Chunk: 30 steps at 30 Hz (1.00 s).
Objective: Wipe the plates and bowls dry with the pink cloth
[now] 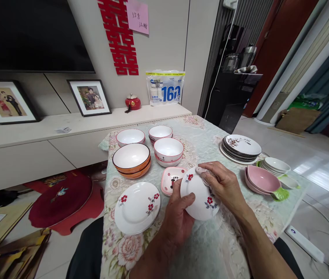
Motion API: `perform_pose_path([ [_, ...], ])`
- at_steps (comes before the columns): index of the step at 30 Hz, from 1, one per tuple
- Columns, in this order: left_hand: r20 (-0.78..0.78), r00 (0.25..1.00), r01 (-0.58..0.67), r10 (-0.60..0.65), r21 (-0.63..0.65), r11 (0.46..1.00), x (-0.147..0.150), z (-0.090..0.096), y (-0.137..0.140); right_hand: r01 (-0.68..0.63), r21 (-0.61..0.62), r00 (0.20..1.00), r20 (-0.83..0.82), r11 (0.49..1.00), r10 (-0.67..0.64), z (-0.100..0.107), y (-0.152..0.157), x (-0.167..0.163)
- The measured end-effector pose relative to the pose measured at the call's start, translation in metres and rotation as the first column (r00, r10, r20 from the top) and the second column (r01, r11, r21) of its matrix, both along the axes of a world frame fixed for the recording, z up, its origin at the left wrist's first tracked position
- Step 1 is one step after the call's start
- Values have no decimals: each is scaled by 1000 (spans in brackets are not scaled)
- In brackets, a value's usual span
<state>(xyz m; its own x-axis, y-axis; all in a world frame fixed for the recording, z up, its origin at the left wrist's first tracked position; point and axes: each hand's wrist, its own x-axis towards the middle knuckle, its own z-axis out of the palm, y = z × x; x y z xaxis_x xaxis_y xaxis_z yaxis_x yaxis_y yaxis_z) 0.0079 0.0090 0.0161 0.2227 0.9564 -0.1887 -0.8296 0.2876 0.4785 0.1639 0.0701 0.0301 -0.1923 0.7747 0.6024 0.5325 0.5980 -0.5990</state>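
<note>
My left hand [176, 213] grips a white plate [196, 199] with red flowers by its left edge, thumb on its face. The plate is held tilted above the table. At its upper right rim, my right hand [225, 186] is closed on a pale, crumpled cloth [201, 170] pressed to the plate; most of the cloth is hidden by the fingers. Left of my hands lies a stack of matching flowered plates [137, 207]. Just behind the held plate, a small pink square dish [167, 180] with "CAT" lettering is partly covered.
Orange bowls [131, 159] and red-rimmed white bowls [168, 149] stand in stacks at the back left of the flowered tablecloth [132, 248]. Dark-edged plates [243, 145], small white bowls [276, 164] and pink bowls [262, 179] with green handles are at the right.
</note>
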Motion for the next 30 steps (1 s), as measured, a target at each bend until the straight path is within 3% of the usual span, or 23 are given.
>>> perform_pose_path([
  [6,-27,999,37,-38,-29,999,9,-3,-3,-52,155,977,214,987,18,9,-15,-23],
  [9,-11,999,41,-41,-28,999,12,-4,-4,-74,176,962,273,982,24,10,-17,-30],
  [17,-10,991,-132,131,-20,991,5,-3,2,239,7,969,66,971,-239,-9,6,-1],
  [20,-18,984,-180,180,-17,983,4,-2,3,337,128,936,57,933,-346,-9,5,-4],
  [22,-23,981,-193,192,-22,981,3,-1,4,331,234,932,70,914,-356,-7,0,-13],
  [24,-24,977,-212,212,-17,977,2,-1,5,256,268,950,106,929,-293,-4,-6,-22],
  [26,-23,972,-235,235,-5,972,-1,-1,7,125,221,971,175,967,-166,-1,-13,-30],
  [28,-27,966,-259,259,9,966,-6,-1,10,-33,110,968,251,993,4,3,-20,-34],
  [30,-31,961,-275,276,22,961,-10,-1,13,-186,-33,935,302,982,187,9,-24,-32],
])
